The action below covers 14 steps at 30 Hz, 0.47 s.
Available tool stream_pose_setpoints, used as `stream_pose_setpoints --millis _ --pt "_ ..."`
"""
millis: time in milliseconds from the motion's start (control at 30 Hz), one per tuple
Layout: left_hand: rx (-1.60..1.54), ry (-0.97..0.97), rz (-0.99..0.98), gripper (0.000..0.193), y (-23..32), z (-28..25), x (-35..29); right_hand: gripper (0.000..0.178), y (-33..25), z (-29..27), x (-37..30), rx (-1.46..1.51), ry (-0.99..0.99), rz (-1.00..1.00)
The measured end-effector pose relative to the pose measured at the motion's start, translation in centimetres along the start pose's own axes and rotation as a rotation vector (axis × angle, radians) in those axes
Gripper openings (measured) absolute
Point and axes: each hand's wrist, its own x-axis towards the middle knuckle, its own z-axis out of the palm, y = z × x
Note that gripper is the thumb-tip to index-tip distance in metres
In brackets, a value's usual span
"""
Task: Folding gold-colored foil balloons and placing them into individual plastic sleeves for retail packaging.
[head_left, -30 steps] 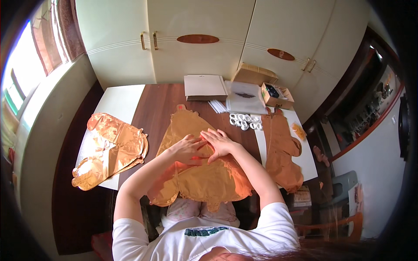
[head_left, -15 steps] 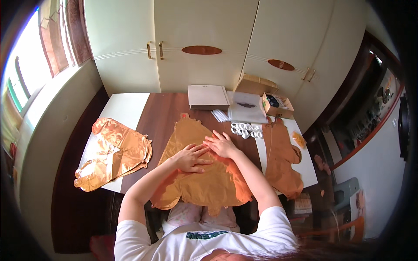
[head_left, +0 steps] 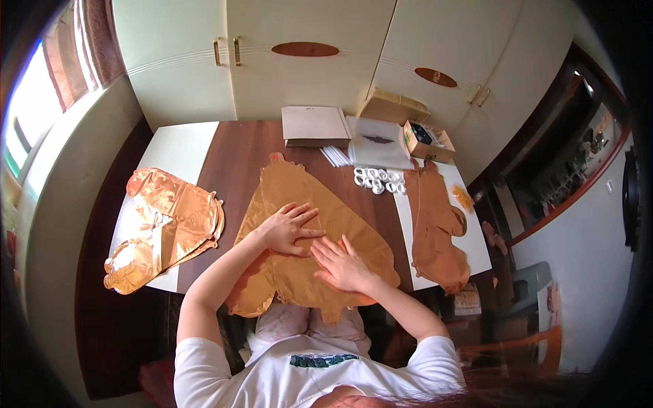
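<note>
A flat, uninflated gold foil balloon point(head_left: 326, 197) lies spread on the table in front of me, its near edge hanging at my lap. My left hand point(head_left: 291, 231) rests flat on the middle of the foil, fingers spread. Just to its right and nearer to me, my right hand point(head_left: 343, 265) lies on the same balloon with fingers stretched out. Neither hand grips anything. On the left side is a pile of shiny gold foil balloons point(head_left: 187, 211), with a light strip across it. A flat copper-coloured foil balloon point(head_left: 435, 228) lies at the right.
Along the far side of the table point(head_left: 238, 143) are a white stack point(head_left: 315, 124), white sticks point(head_left: 335, 156), clear plastic bags point(head_left: 381, 146) and a small open box point(head_left: 428, 141). White rings point(head_left: 379, 179) sit nearer. An orange packet point(head_left: 463, 198) lies right. Cabinets point(head_left: 306, 81) stand behind.
My right hand has slid toward me from the far part of the balloon. My left hand has shifted slightly away from me. The whole view has tilted a little.
</note>
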Motion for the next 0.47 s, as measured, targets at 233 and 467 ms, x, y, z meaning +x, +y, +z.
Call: stream_pose_setpoints --millis 233,467 --pt "-0.030 0.019 0.009 0.067 0.2 -0.1 0.1 0.067 0.4 -0.6 -9.7 0.043 0.076 0.427" --pt "-0.008 -0.011 0.005 0.073 0.1 -0.1 0.1 0.076 -0.5 3.1 -16.3 0.184 0.654 0.785"
